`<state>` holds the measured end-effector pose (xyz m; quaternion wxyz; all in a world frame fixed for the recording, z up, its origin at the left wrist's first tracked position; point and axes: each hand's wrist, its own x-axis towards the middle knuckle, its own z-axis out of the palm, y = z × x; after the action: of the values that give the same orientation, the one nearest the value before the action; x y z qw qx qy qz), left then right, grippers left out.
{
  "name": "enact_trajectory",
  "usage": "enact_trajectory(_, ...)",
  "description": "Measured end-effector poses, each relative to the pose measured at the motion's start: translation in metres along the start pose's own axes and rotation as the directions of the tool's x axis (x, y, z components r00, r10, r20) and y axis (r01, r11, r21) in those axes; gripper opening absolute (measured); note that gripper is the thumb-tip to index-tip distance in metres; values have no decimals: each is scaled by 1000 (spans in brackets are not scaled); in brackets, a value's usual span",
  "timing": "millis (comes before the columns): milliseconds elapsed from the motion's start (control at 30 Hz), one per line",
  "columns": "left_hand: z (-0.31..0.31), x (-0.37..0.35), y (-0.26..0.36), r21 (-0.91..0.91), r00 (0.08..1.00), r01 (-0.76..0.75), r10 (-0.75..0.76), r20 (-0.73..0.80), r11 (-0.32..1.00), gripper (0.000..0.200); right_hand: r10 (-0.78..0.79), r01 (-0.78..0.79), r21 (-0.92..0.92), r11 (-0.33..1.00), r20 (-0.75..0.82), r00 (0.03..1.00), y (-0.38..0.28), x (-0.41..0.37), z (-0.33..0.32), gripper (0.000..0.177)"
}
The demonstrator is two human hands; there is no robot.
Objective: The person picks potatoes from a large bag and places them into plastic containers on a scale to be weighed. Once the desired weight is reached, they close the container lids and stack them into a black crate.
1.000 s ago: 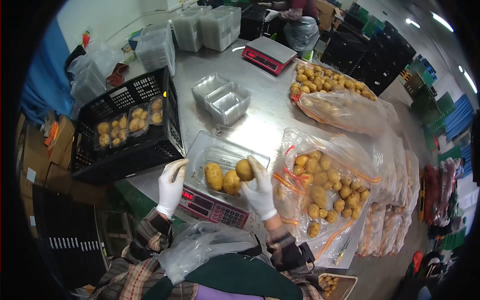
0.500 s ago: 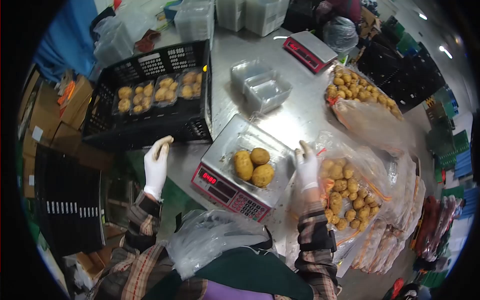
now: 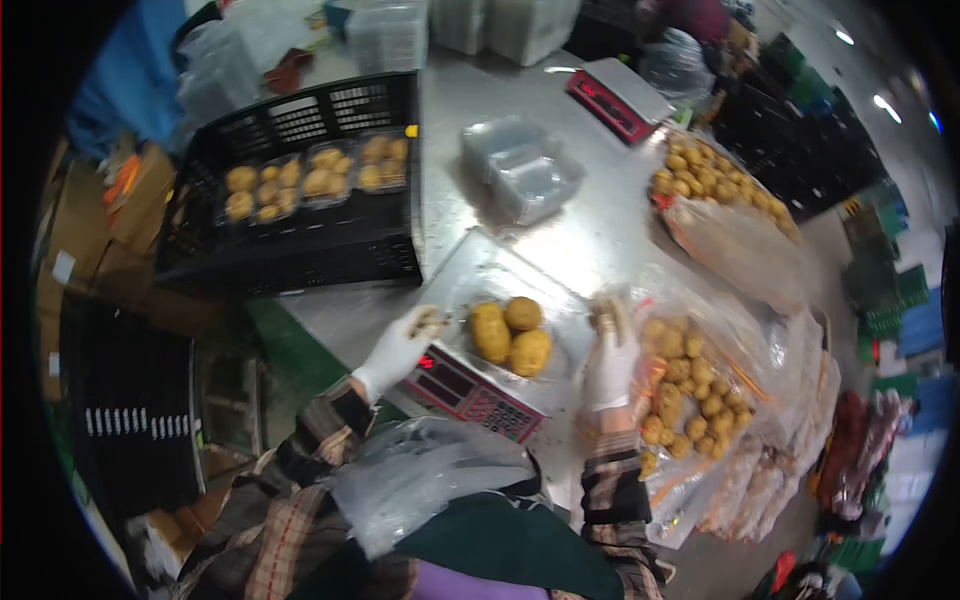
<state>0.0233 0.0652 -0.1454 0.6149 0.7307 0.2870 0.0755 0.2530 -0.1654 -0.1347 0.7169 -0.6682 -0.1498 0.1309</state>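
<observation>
Three potatoes point(image 3: 510, 335) sit in a clear plastic tray point(image 3: 463, 357) on the metal plate of a red-edged digital scale point(image 3: 476, 405). My left hand point(image 3: 398, 348), in a white glove, is over the scale's left edge, fingers pointing toward the tray, holding nothing I can see. On the other side my right hand point(image 3: 612, 365), also gloved, is beside the scale's right edge with its fingers extended and empty. Just right of it lies an open plastic bag of potatoes point(image 3: 700, 390). Both hands are slightly blurred.
A black crate point(image 3: 290, 265) at the left holds several packed potato trays. Empty clear trays point(image 3: 525, 170) stand behind the scale. Farther back are a second scale point(image 3: 620, 98), another potato bag point(image 3: 725, 190) and stacked clear containers point(image 3: 388, 38). A person point(image 3: 690, 20) is partly visible there.
My left hand has moved right, from beside the crate to the scale's left edge. My right hand has shifted only slightly. The potatoes and tray stay on the scale.
</observation>
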Motion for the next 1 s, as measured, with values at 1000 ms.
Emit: enact_trajectory(1000,101,41,65,719,835,-531,419,356,449,66,156,-320,-286,903,-478,865,38,-105,-284,41)
